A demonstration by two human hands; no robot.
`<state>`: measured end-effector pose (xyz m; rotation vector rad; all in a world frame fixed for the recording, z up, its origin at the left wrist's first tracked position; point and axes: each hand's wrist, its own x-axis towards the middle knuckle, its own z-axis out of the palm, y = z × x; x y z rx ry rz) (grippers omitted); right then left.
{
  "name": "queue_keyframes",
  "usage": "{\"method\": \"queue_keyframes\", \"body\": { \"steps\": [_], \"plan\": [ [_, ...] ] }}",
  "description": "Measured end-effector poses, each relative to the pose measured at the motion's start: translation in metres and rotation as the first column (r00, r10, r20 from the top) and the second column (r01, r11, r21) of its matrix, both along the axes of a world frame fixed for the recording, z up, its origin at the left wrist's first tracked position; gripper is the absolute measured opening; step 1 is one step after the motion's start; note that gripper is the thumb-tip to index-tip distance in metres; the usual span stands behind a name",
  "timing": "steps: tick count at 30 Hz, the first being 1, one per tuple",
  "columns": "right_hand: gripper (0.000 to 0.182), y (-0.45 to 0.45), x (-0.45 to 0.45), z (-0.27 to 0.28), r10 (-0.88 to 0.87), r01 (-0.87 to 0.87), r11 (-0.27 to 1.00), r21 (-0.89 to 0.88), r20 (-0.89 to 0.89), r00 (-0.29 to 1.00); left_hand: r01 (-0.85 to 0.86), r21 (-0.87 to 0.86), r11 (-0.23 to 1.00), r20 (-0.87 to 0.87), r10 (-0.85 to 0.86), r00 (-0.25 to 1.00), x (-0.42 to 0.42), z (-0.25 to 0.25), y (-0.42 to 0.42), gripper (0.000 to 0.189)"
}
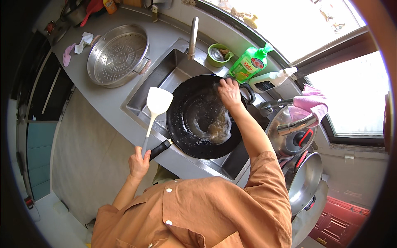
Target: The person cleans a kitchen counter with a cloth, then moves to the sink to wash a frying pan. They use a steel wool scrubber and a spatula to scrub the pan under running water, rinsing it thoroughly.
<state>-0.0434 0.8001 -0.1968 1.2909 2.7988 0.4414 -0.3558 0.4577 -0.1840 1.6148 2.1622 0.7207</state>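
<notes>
A black wok rests across a stainless steel sink, with brownish, foamy water pooled in it. My left hand grips a spatula with a white blade held up beside the wok's rim. The same hand is at the end of the wok's black handle and appears to hold it too. Reaching into the wok, my right hand is at the inner wall near the far rim, close to the small loop handle. Its fingers are bent and blurred; whether they press a dark scrubber is hidden.
A perforated steamer pot stands on the grey counter left of the sink. Behind the wok are the faucet, a green bowl, a green soap bottle and a white bottle. Lidded pots stand at right beneath a pink cloth.
</notes>
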Motion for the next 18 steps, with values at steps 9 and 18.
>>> {"method": "queue_keyframes", "body": {
  "steps": [9,18],
  "plan": [
    [0.019,-0.14,0.067,-0.02,-0.225,0.347,0.851,-0.394,0.323,0.919,0.012,-0.034,0.999,-0.01,-0.012,1.0,-0.002,-0.009,-0.003,0.035],
    [0.014,-0.002,0.019,-0.025,-0.068,0.075,0.997,0.037,-0.166,0.984,0.029,-0.015,0.999,-0.096,-0.03,0.995,-0.001,-0.003,0.002,0.032]
  ]
}}
